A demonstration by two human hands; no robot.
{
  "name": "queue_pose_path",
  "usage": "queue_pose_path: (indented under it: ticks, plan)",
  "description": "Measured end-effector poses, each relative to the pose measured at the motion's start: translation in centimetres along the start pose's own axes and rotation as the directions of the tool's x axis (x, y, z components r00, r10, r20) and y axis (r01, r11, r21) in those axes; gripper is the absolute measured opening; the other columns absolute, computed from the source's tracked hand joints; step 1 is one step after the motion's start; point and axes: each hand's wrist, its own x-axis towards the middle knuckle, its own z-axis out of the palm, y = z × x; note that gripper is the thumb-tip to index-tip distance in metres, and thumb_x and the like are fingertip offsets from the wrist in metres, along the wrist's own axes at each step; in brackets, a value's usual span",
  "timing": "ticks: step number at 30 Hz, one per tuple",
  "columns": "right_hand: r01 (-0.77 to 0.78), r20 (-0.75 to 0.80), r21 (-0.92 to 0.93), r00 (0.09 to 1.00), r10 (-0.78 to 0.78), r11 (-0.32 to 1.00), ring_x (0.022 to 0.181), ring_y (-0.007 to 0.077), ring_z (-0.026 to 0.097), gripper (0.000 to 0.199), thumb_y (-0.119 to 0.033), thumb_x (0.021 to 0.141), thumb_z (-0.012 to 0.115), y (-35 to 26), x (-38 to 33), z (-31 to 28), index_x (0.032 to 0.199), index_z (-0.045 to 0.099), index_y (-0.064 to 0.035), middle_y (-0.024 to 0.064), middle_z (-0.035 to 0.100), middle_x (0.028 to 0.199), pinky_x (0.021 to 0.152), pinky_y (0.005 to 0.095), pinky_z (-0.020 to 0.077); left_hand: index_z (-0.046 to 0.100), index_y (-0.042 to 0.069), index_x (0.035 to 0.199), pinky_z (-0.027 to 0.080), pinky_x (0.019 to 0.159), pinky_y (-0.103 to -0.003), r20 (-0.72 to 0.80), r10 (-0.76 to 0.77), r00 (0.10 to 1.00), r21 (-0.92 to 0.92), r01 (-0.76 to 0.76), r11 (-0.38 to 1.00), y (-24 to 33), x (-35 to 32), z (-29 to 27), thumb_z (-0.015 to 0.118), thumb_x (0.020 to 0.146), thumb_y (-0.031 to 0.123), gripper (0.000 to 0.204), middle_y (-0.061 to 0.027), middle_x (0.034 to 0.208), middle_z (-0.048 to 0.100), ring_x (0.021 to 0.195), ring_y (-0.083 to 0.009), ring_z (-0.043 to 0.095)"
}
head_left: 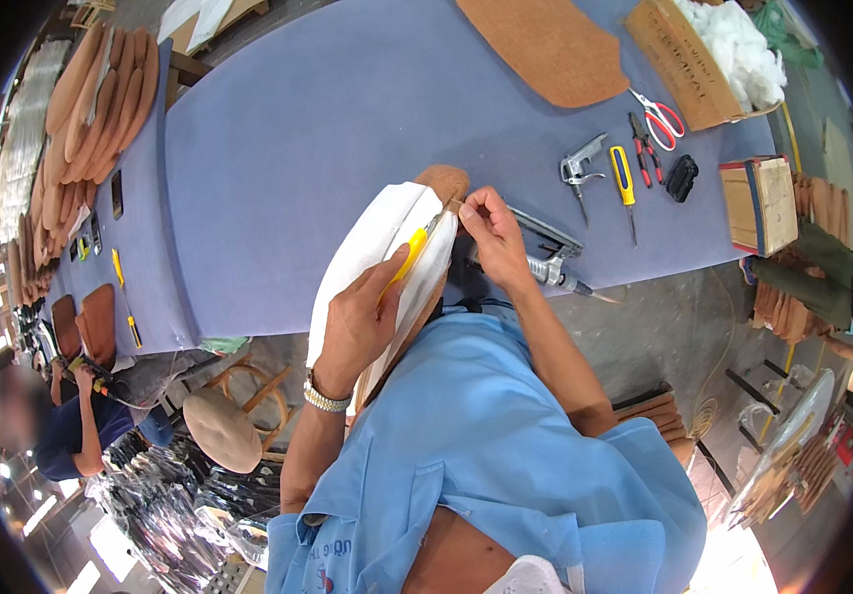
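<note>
My left hand (362, 322) grips a yellow-handled tool (409, 252) and presses it against a white padded seat piece (367, 247) with a brown fabric edge (443, 181). The piece stands tilted against my body at the table's front edge. My right hand (494, 233) pinches the brown fabric at the piece's upper right rim, fingers closed on it. A metal watch sits on my left wrist.
The purple-covered table (328, 129) holds a brown fabric cut-out (545, 45), red-handled scissors (659, 117), a yellow screwdriver (624, 183), pliers (644, 148), a staple gun (577, 168), and a cardboard box of white stuffing (713, 54). Stacked brown seat pads (90, 109) lie far left. Another person (70, 426) works lower left beside a stool (224, 426).
</note>
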Motion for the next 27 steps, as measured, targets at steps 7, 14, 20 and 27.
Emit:
queue_pose_path:
  ticks: [7, 14, 20, 27]
  plan:
    - [-0.048, 0.133, -0.142, 0.989, 0.067, 0.989, 0.085, 0.0076, 0.054, 0.011, -0.013, 0.107, 0.059, -1.2, 0.0, -0.8, 0.101, 0.053, -0.0061, -0.0016, 0.053, 0.092, 0.078, 0.0251, 0.0471, 0.060, 0.014, 0.146, 0.058, 0.065, -0.035, -0.129, 0.064, 0.990, 0.015, -0.062, 0.998, -0.3, 0.1, 1.6, 0.066, 0.095, -0.001, 0.053, -0.0129, 0.109, 0.074, 0.074, -0.0245, 0.073]
    - [0.020, 0.083, -0.108, 0.997, -0.011, 0.994, 0.077, 0.0082, 0.055, 0.012, -0.013, 0.104, 0.061, 0.1, 0.1, -1.0, 0.098, 0.054, -0.0053, 0.0002, 0.057, 0.084, 0.067, 0.0274, 0.0461, 0.059, 0.014, 0.147, 0.059, 0.065, -0.039, -0.100, 0.139, 0.985, 0.160, -0.122, 0.980, 1.0, 2.1, 2.0, 0.065, 0.097, 0.001, 0.052, -0.0147, 0.107, 0.074, 0.078, -0.0296, 0.073]
    - [0.026, 0.049, -0.175, 0.999, -0.017, 0.984, 0.074, 0.0097, 0.052, 0.015, -0.014, 0.102, 0.064, 0.1, 0.4, -0.9, 0.096, 0.054, -0.0046, 0.0018, 0.057, 0.083, 0.065, 0.0293, 0.0450, 0.058, 0.014, 0.147, 0.060, 0.064, -0.039, -0.090, 0.161, 0.983, 0.229, -0.137, 0.964, 1.0, 2.2, 2.1, 0.065, 0.097, 0.003, 0.052, -0.0131, 0.106, 0.073, 0.078, -0.0286, 0.073]
    - [-0.021, 0.087, -0.248, 0.995, 0.044, 0.969, 0.077, 0.0058, 0.054, 0.012, -0.012, 0.106, 0.059, -0.6, 0.5, -0.8, 0.098, 0.053, -0.0056, -0.0023, 0.055, 0.086, 0.071, 0.0247, 0.0471, 0.058, 0.013, 0.146, 0.060, 0.064, -0.039, -0.117, 0.167, 0.979, 0.269, -0.131, 0.954, 1.3, 2.1, 2.2, 0.065, 0.098, 0.005, 0.050, -0.0135, 0.106, 0.073, 0.077, -0.0283, 0.073]
